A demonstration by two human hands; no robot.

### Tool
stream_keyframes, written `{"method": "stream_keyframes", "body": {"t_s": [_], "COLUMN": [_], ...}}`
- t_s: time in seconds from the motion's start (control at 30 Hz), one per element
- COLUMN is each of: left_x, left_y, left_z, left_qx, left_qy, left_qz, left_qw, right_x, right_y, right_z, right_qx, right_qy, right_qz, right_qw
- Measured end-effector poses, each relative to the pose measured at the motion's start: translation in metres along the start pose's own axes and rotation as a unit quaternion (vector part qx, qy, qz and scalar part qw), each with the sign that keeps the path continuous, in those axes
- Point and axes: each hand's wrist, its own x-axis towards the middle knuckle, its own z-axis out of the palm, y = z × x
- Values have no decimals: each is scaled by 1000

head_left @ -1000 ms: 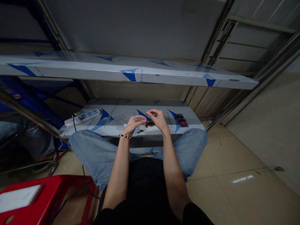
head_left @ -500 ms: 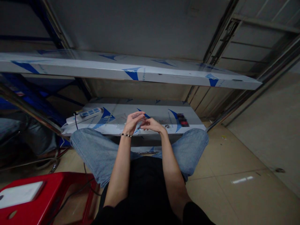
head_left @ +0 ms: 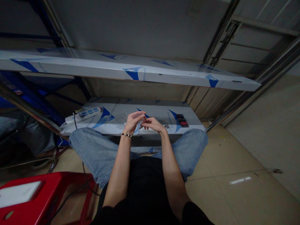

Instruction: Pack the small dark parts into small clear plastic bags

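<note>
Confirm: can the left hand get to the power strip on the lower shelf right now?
Likely yes. The power strip lies at the left end of the lower shelf, on the same side as the left hand, with only bare shelf between them. That hand looks pinched shut, so it may be occupied.

Up top: long steel shelf in white film w/ blue triangles (head_left: 93, 67). Below: shorter film-wrapped steel shelf (head_left: 122, 108), w/ white power strip w/ blue switches (head_left: 84, 113) on left end, black cable (head_left: 74, 122) off it. Bottom left: red plastic stool (head_left: 53, 193), flat white rect. panel (head_left: 20, 194) on top. Beige tiled floor (head_left: 234, 156) at rt.
</note>
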Motion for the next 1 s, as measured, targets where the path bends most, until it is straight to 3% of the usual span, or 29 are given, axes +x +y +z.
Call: {"method": "stream_keyframes", "body": {"t_s": [0.23, 0.73, 1.0], "left_x": [0, 1, -1], "left_y": [2, -1, 2], "left_z": [0, -1, 1], "left_qx": [-5, 9, 37], "left_qy": [-3, -10, -13], "left_qz": [6, 7, 7], "left_qw": [1000, 1000, 999], "right_x": [-4, 0, 2], "right_y": [3, 7, 5], "right_z": [-5, -7, 3], "right_qx": [15, 20, 18], "right_qy": [-50, -20, -72], "right_qz": [-9, -19, -17], "right_qw": [999, 999, 997]}}
